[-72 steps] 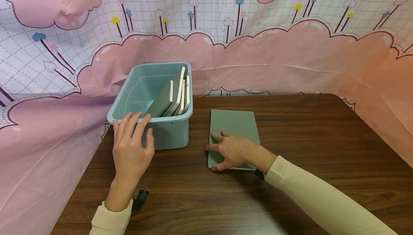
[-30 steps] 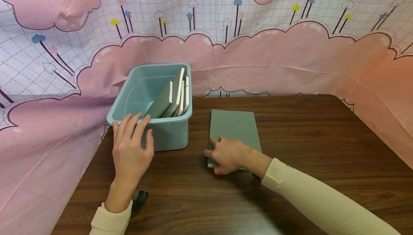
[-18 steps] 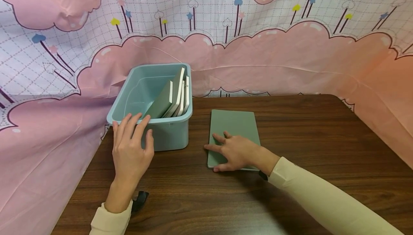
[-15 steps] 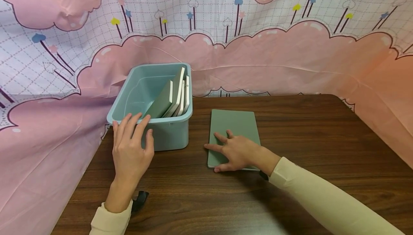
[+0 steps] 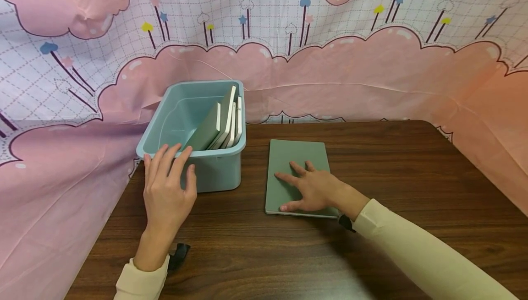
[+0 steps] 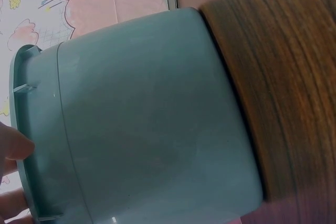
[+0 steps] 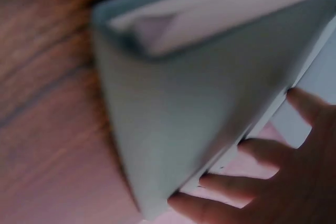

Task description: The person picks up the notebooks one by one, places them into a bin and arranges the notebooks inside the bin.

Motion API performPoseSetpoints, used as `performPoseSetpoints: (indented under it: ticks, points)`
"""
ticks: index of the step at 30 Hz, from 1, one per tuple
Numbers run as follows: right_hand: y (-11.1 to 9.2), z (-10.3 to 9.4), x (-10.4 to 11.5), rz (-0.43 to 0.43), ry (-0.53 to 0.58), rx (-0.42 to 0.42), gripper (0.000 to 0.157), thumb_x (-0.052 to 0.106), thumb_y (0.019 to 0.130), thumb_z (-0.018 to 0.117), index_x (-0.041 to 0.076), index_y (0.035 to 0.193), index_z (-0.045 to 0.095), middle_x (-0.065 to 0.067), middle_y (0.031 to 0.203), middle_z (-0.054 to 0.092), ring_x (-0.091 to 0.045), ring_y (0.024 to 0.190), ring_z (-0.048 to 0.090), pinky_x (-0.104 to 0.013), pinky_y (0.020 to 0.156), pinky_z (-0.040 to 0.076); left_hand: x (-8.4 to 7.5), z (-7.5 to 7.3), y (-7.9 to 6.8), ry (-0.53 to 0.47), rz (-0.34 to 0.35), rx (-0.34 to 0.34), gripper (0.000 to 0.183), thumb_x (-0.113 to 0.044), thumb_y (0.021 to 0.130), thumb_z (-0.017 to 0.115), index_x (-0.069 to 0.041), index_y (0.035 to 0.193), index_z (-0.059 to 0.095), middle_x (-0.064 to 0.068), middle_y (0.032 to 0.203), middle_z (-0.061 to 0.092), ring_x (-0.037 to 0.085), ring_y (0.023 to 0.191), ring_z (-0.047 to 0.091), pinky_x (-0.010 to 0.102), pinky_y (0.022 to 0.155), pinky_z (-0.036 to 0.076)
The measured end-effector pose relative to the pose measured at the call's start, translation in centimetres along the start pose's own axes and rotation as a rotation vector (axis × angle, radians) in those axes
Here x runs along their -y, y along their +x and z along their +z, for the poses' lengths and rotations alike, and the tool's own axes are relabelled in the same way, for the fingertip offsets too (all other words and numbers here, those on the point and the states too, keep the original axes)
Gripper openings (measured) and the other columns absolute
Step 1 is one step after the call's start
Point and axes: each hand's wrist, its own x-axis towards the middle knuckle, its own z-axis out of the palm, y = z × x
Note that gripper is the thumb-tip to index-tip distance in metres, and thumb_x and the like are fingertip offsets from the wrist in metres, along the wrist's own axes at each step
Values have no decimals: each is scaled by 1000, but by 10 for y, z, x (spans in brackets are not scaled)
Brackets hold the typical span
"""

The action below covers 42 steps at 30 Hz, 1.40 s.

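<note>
A green notebook (image 5: 284, 153) lies flat on the table. My right hand (image 5: 315, 190) rests on its lower part with fingers spread apart. In the right wrist view the notebook (image 7: 173, 108) shows its cover and pale page edges, one page corner folded, with my fingertips (image 7: 262, 150) on the cover. My left hand (image 5: 169, 190) has its fingertips at the near rim of a light blue plastic bin (image 5: 218, 171). The left wrist view shows the bin's outer wall (image 6: 142, 119) large, with fingertips (image 6: 18, 145) at its rim. Several notebooks (image 5: 210, 128) lean against the bin's right wall.
The dark wood table (image 5: 392, 167) extends to the right and front of the notebook. A pink and white patterned curtain (image 5: 363, 75) hangs behind the table and along both sides. A black strap (image 5: 178, 255) sits at my left wrist.
My right hand has uncurled its fingers from the notebook's left edge, spread them and slid right across the cover. The notebook, bin and left hand stay where they were.
</note>
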Motion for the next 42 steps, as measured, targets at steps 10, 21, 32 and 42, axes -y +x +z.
performPoseSetpoints:
  ticks: [10, 21, 32, 42]
  points:
    - [-2, 3, -21, 166, 96, -25, 102, 89, 87, 52, 35, 170, 26, -29, 175, 19, -69, 152, 22, -78, 97, 51, -1, 0, 0, 0, -1, 0, 37, -7, 95, 70, -6, 132, 74, 20, 136, 71, 45, 139, 57, 76, 121, 29]
    - [-1, 8, -36, 237, 175, -64, 107, 86, 87, 58, 23, 169, 31, -39, 171, 17, -72, 146, 32, -78, 112, 39, -1, 0, 0, -2, 3, -2, 37, -7, 95, 70, -6, 132, 74, 20, 136, 71, 45, 138, 57, 76, 121, 29]
    - [9, -4, -21, 372, 340, -78, 112, 67, 78, 85, 8, 163, 41, -42, 166, 26, -70, 146, 33, -73, 113, 42, 1, 0, -1, 3, 1, 3, 37, -7, 95, 70, -6, 132, 74, 20, 135, 71, 45, 139, 57, 77, 121, 28]
    - [13, -14, -16, 518, 442, -108, 108, 51, 76, 94, -1, 158, 46, -39, 162, 38, -62, 146, 36, -67, 113, 45, 0, 0, 0, -1, 2, -3, 37, -6, 94, 71, -6, 132, 74, 21, 136, 71, 45, 139, 57, 77, 121, 28]
